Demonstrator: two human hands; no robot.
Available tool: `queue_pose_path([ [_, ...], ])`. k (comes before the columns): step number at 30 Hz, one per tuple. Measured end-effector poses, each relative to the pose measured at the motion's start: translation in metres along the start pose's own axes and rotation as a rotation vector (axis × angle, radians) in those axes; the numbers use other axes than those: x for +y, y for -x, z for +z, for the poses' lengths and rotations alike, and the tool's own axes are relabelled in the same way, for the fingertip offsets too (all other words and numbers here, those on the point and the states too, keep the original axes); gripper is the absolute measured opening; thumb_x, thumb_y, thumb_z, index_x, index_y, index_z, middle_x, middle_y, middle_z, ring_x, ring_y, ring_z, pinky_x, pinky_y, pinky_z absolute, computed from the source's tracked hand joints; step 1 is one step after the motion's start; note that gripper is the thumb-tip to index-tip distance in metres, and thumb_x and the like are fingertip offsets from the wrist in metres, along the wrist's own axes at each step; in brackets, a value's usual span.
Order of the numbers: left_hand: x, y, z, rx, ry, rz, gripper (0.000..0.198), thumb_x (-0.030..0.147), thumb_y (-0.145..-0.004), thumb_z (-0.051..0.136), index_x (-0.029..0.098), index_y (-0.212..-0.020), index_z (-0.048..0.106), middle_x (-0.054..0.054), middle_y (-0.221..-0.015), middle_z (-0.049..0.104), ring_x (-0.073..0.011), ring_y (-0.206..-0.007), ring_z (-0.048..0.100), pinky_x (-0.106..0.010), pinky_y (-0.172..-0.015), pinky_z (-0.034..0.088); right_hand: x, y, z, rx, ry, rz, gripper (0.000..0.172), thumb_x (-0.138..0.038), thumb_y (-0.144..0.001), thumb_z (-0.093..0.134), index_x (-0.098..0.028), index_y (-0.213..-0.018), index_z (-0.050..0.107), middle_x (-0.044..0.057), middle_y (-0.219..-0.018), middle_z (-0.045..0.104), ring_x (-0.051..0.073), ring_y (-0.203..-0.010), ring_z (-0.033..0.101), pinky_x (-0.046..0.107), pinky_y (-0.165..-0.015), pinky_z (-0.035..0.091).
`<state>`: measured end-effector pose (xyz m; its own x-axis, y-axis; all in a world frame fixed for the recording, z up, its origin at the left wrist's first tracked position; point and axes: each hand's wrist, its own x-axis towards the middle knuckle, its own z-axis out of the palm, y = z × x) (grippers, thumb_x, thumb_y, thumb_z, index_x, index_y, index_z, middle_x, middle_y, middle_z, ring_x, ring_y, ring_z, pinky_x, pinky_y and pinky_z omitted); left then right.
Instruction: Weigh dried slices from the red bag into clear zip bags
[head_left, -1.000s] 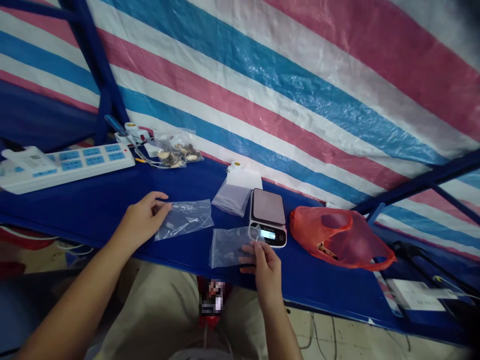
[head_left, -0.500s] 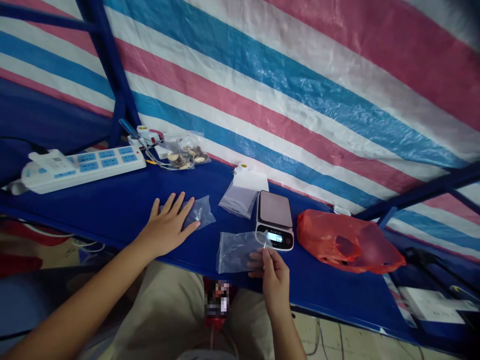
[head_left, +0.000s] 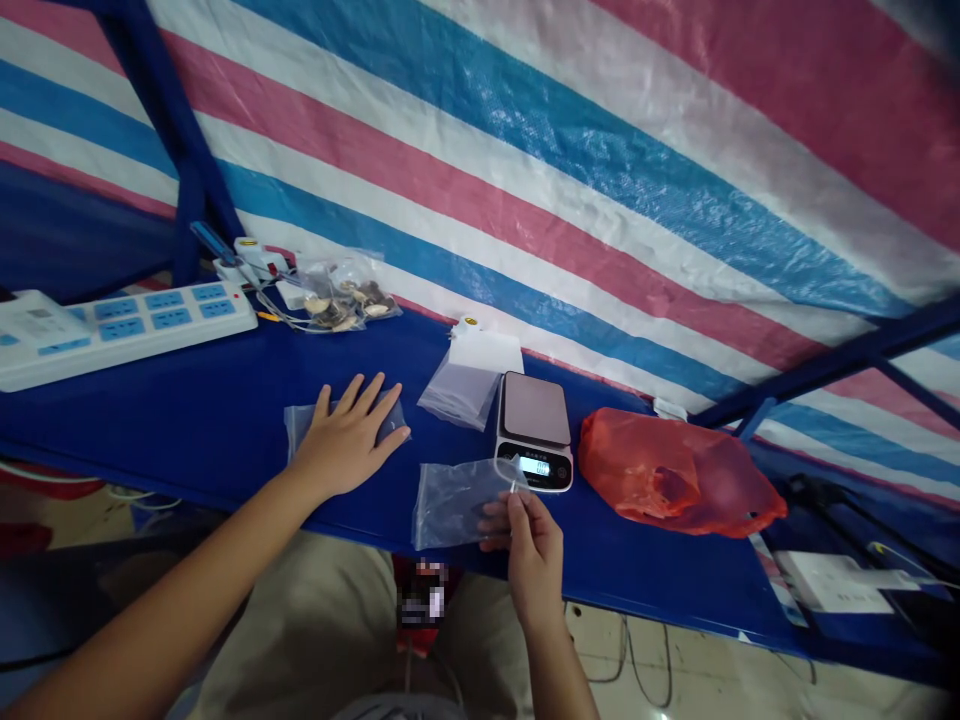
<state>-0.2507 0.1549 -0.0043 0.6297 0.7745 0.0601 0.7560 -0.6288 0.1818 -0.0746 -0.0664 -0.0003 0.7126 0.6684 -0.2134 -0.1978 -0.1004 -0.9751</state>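
Observation:
My left hand (head_left: 349, 436) lies flat with fingers spread on a small clear plastic bag (head_left: 300, 422) on the blue table (head_left: 187, 410). My right hand (head_left: 525, 535) pinches the right edge of another clear plastic bag (head_left: 450, 500), held just above the table's front edge. A small digital scale (head_left: 534, 430) with a lit display stands right behind that bag. A stack of clear bags (head_left: 466, 380) lies behind the scale to the left. An orange plastic bag (head_left: 675, 478) with something inside sits to the right of the scale.
A white power strip (head_left: 127, 325) lies at the far left. Beside it are a clear bag of small pieces (head_left: 341, 295) and some wires. A striped tarp (head_left: 570, 170) forms the back wall. A white box (head_left: 832, 582) rests at the right edge.
My left hand went from pinching its clear bag to pressing flat on top of it. My right hand kept hold of the other bag by the scale.

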Motion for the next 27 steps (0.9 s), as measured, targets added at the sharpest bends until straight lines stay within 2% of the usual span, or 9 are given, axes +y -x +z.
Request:
queue_pose_path([
  [11,0.002,-0.001,-0.005,-0.043,-0.001,-0.013,0.075,0.068,-0.096,0.027,0.031,-0.161,0.026,-0.003,-0.17,0.014,-0.0359,-0.157,0.011,-0.066,-0.122,0.009,0.001,0.001,0.0,-0.021,0.0,-0.026,0.05,-0.064,-0.083,0.069,-0.015,-0.093,0.069,0.009,-0.082,0.073,0.021,-0.065,0.068,0.03,-0.05,0.058],
  [17,0.011,-0.004,-0.013,-0.059,-0.009,-0.023,0.076,0.068,-0.096,0.029,0.028,-0.161,0.025,-0.005,-0.17,0.012,-0.0383,-0.157,0.009,-0.068,-0.121,0.008,0.001,0.001,0.001,-0.025,-0.032,-0.02,0.05,-0.064,-0.083,0.068,-0.015,-0.095,0.068,0.008,-0.081,0.072,0.02,-0.066,0.068,0.029,-0.051,0.058],
  [22,0.014,-0.009,-0.007,-0.048,0.003,0.016,0.068,0.063,-0.099,0.025,0.033,-0.16,0.027,-0.004,-0.17,0.015,-0.0359,-0.157,0.012,-0.068,-0.121,0.008,-0.001,0.003,0.001,-0.026,-0.034,-0.024,0.047,-0.062,-0.085,0.067,-0.015,-0.092,0.067,0.007,-0.082,0.072,0.019,-0.065,0.067,0.028,-0.05,0.057],
  [27,0.012,-0.009,0.0,-0.022,0.011,0.025,0.069,0.065,-0.098,0.027,0.034,-0.16,0.028,-0.005,-0.169,0.018,-0.0361,-0.157,0.013,-0.068,-0.121,0.008,-0.004,0.003,0.002,-0.043,-0.011,-0.022,0.045,-0.062,-0.087,0.066,-0.016,-0.091,0.067,0.007,-0.083,0.073,0.02,-0.066,0.067,0.028,-0.05,0.057],
])
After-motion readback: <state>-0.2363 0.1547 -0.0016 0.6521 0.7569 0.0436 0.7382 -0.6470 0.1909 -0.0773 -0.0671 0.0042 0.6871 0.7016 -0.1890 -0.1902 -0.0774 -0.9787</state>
